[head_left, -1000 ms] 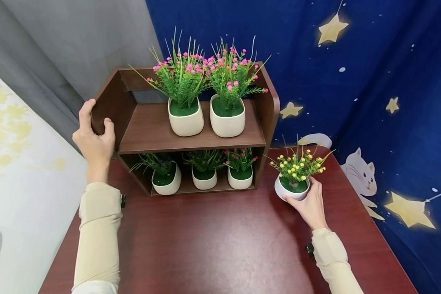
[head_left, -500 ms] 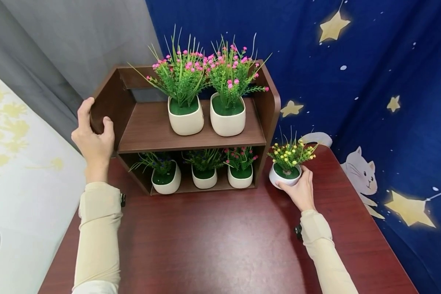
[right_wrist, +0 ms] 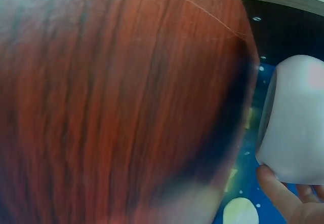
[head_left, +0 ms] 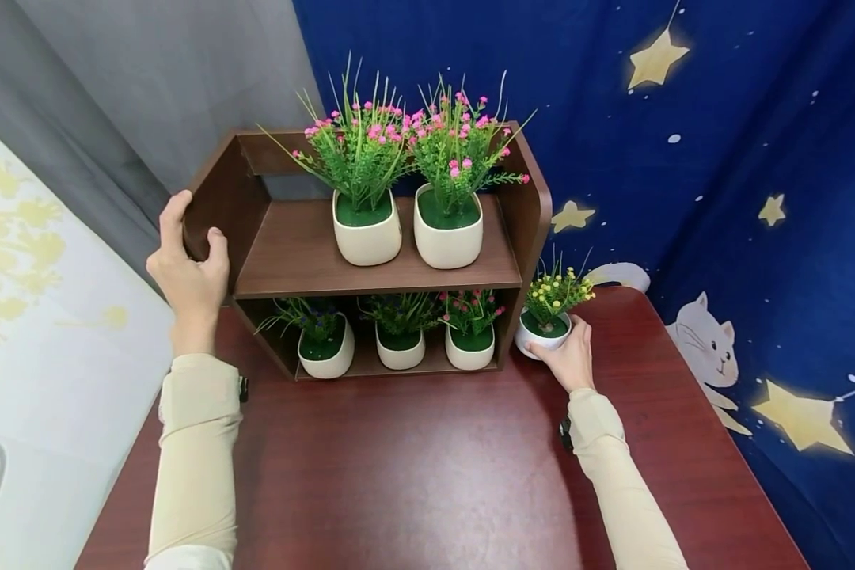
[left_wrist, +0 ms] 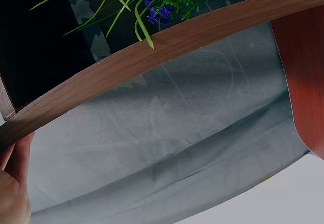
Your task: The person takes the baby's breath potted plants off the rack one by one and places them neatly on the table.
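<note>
A two-tier brown wooden shelf (head_left: 292,253) stands on the table. My left hand (head_left: 194,285) grips the edge of its left side panel, thumb on the inner side; in the left wrist view only a bit of that hand shows at the panel's lower end. With my right hand (head_left: 571,358) I hold a white pot of yellow flowers (head_left: 547,324) by its side, close beside the shelf's right panel. In the right wrist view the smooth white pot (right_wrist: 296,122) lies above my thumb and fingertips, while its flowers are out of sight there.
Two cream pots with pink flowers (head_left: 367,241) (head_left: 449,244) stand on the upper tier. Below are three smaller potted plants (head_left: 328,364) (head_left: 401,356) (head_left: 470,356). The reddish-brown table (head_left: 399,459) reaches back to blue and grey curtains (head_left: 684,182).
My right hand has carried the yellow-flowered pot left and back, up beside the shelf's right panel. The left hand keeps its grip on the left panel.
</note>
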Available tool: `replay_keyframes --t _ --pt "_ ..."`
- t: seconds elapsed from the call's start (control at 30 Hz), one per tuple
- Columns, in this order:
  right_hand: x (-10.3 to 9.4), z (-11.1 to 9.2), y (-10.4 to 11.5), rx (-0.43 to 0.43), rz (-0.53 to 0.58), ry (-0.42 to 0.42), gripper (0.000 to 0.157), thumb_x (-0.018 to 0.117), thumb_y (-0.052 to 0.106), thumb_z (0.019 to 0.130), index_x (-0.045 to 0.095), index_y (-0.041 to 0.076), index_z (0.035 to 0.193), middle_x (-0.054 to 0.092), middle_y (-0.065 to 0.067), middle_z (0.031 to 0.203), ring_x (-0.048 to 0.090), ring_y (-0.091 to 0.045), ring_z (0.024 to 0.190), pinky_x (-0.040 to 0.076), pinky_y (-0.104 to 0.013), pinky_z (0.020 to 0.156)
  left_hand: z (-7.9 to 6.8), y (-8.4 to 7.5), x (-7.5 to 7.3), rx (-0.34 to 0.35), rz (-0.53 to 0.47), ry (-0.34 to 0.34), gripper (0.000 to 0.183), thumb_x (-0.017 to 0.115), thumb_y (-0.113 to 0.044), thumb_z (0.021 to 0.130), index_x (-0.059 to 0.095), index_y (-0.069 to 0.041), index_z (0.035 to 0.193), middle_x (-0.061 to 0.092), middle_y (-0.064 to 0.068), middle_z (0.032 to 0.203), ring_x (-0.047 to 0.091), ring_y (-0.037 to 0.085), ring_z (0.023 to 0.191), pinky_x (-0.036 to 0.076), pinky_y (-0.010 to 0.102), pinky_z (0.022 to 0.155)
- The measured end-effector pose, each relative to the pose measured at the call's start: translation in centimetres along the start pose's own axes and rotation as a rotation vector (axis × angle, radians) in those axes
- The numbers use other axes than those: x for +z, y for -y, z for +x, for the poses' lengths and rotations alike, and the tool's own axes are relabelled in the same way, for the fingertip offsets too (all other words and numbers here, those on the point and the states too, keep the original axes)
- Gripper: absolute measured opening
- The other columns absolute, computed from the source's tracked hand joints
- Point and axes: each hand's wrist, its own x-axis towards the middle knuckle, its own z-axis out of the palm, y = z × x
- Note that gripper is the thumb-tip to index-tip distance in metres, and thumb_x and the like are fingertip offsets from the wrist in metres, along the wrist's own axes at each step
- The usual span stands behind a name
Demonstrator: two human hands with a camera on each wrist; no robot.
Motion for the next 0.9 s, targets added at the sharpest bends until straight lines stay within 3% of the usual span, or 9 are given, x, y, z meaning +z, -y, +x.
replay_keyframes --t 0.53,0.8,0.9 --pt "2.3 0.4 -0.6 -0.004 -0.047 0.036 0.093 0.086 0.025 0.060 0.029 -0.010 0.125 0.031 -0.026 0.118 0.038 -0.038 0.108 0.030 -0.042 0.097 0.1 0.0 0.2 0.000 0.004 -0.001 0.040 0.054 -0.022 0.085 0.057 -0.025 0.124 0.059 -0.017 0.120 0.052 0.034 0.061 0.033 0.009 0.068" --pt "2.5 0.4 -0.4 0.088 -0.092 0.093 0.099 0.085 0.033 0.060 0.025 -0.008 0.128 0.029 -0.025 0.119 0.046 -0.041 0.097 0.038 -0.047 0.088 0.0 0.0 0.0 -0.003 0.015 -0.008 0.041 0.055 -0.022 0.084 0.057 -0.025 0.125 0.060 -0.013 0.121 0.052 0.035 0.062 0.035 0.012 0.068" --pt "2.4 0.4 -0.4 0.103 -0.085 0.113 0.101 0.084 0.034 0.061 0.022 -0.008 0.129 0.027 -0.025 0.121 0.043 -0.042 0.103 0.036 -0.047 0.091 0.0 0.0 0.1 0.004 0.012 -0.002 0.041 0.055 -0.022 0.085 0.056 -0.025 0.125 0.059 -0.015 0.122 0.051 0.035 0.060 0.033 0.010 0.067"
